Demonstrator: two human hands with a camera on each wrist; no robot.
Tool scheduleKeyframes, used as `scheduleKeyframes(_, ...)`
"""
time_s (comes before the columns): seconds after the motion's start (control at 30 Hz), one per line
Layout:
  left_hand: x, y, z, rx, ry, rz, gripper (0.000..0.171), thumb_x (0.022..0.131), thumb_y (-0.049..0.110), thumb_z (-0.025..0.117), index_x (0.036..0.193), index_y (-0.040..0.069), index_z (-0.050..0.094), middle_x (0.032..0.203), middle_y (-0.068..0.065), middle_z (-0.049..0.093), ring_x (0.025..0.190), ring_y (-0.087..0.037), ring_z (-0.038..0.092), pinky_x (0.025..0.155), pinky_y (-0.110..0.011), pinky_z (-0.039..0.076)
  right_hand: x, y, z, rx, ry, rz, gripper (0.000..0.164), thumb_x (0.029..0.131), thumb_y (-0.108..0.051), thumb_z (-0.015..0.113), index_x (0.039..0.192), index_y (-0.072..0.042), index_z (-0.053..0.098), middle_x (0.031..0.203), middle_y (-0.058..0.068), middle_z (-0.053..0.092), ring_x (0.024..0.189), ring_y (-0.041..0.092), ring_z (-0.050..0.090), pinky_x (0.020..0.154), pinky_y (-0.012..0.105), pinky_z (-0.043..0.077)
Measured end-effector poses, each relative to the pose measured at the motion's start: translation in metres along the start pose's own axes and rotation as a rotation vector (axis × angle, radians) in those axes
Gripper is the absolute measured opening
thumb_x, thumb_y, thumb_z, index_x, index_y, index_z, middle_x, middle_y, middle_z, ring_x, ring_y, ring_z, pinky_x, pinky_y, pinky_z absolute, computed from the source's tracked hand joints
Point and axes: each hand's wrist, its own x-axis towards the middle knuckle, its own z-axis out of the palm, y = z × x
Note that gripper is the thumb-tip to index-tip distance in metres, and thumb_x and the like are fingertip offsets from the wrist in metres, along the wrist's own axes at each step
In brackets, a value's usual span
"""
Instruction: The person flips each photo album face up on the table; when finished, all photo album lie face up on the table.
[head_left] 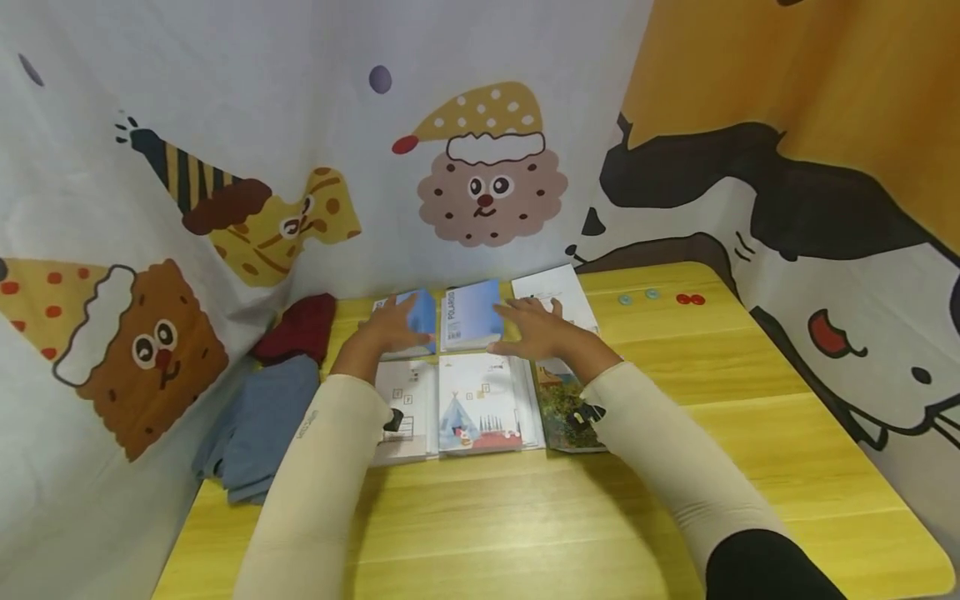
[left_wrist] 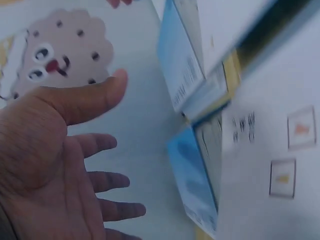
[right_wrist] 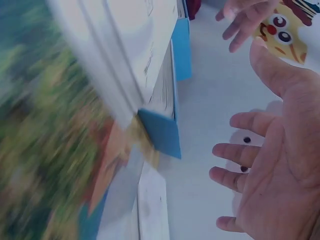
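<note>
My left hand is above a blue photo album in the back row, its fingers spread. Beside it, my right hand is spread near a second blue album marked POLAROID and a white-covered book. Nearer me lie a white album with small framed pictures, a white one with a blue tent drawing and one with a leafy photo cover. In the left wrist view the left palm holds nothing. The right palm holds nothing either in the right wrist view.
Folded blue-grey cloth and a dark red cloth item lie at the table's left edge. Small blue rings and red round pieces sit at the back right. A printed curtain hangs behind the yellow table.
</note>
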Motion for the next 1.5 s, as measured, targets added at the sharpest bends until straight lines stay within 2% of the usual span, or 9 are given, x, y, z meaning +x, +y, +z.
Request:
scheduleKeyframes(0.1, 0.007, -0.010, -0.002, -0.040, -0.031, 0.010, 0.104, 0.102, 0.044, 0.075, 0.177, 0.013, 0.010, 0.181, -0.033, -0.004, 0.167, -0.059, 0.007, 0.132, -0.078, 0.013, 0.018, -0.010, 0.004, 0.008, -0.011, 0.002, 0.092, 0.102, -0.073, 0.059, 0.176, -0.028, 0.027, 0.184, 0.011, 0.021, 0.171, 0.043, 0.016, 0.128, 0.083, 0.002)
scheduleKeyframes(0.23, 0.015, -0.024, 0.001, -0.099, -0.052, -0.003, 0.105, 0.102, 0.042, 0.077, 0.177, 0.014, 0.009, 0.181, -0.031, -0.008, 0.168, -0.055, 0.002, 0.136, -0.069, 0.012, 0.040, -0.023, 0.013, 0.024, -0.004, -0.006, 0.092, 0.102, -0.073, 0.059, 0.175, -0.027, 0.028, 0.184, 0.009, 0.022, 0.171, 0.039, 0.016, 0.130, 0.082, 0.004)
scheduleKeyframes(0.47, 0.021, -0.036, 0.009, -0.179, -0.031, -0.021, 0.109, 0.097, 0.032, 0.083, 0.177, 0.015, 0.011, 0.182, -0.028, -0.007, 0.170, -0.052, 0.000, 0.137, -0.068, 0.008, 0.069, -0.045, 0.029, 0.062, 0.023, -0.015, 0.088, 0.103, -0.069, 0.061, 0.174, -0.026, 0.032, 0.183, 0.010, 0.026, 0.171, 0.040, 0.018, 0.129, 0.083, 0.007)
scheduleKeyframes(0.7, 0.028, -0.049, 0.020, -0.183, -0.026, -0.058, 0.106, 0.099, 0.032, 0.081, 0.177, 0.016, 0.012, 0.183, -0.026, -0.006, 0.170, -0.053, -0.004, 0.136, -0.070, 0.005, 0.096, -0.056, 0.046, 0.098, 0.011, 0.011, 0.086, 0.101, -0.068, 0.063, 0.172, -0.026, 0.037, 0.182, 0.008, 0.029, 0.172, 0.039, 0.014, 0.128, 0.085, 0.002)
scheduleKeyframes(0.9, 0.032, -0.057, 0.027, -0.183, -0.018, -0.044, 0.103, 0.100, 0.033, 0.081, 0.177, 0.014, 0.015, 0.183, -0.027, -0.003, 0.168, -0.057, -0.002, 0.135, -0.072, 0.005, 0.104, -0.062, 0.056, 0.120, -0.003, 0.055, 0.080, 0.102, -0.061, 0.067, 0.171, -0.030, 0.040, 0.181, 0.004, 0.033, 0.173, 0.036, 0.009, 0.130, 0.081, -0.004)
scheduleKeyframes(1.13, 0.031, -0.057, 0.033, -0.231, 0.000, -0.087, 0.099, 0.101, 0.032, 0.079, 0.177, 0.020, 0.017, 0.185, -0.021, -0.001, 0.170, -0.052, -0.003, 0.136, -0.072, 0.006, 0.109, -0.063, 0.063, 0.107, -0.022, 0.080, 0.075, 0.104, -0.059, 0.066, 0.170, -0.035, 0.041, 0.181, -0.004, 0.033, 0.174, 0.032, 0.004, 0.131, 0.078, -0.008)
scheduleKeyframes(1.27, 0.031, -0.057, 0.037, -0.244, 0.012, -0.075, 0.100, 0.100, 0.034, 0.079, 0.177, 0.018, 0.017, 0.185, -0.022, 0.001, 0.170, -0.051, -0.002, 0.137, -0.069, 0.005, 0.105, -0.064, 0.064, 0.071, -0.026, 0.068, 0.072, 0.105, -0.060, 0.063, 0.169, -0.034, 0.042, 0.180, -0.006, 0.035, 0.174, 0.033, 0.002, 0.130, 0.078, -0.010)
scheduleKeyframes(1.5, 0.034, -0.061, 0.044, -0.192, 0.050, -0.056, 0.095, 0.100, 0.035, 0.079, 0.175, 0.014, 0.024, 0.183, -0.026, 0.005, 0.168, -0.055, 0.003, 0.137, -0.068, 0.009, 0.102, -0.064, 0.070, 0.025, -0.058, 0.035, 0.069, 0.107, -0.059, 0.060, 0.170, -0.036, 0.041, 0.180, -0.003, 0.034, 0.174, 0.035, -0.001, 0.128, 0.080, -0.016)
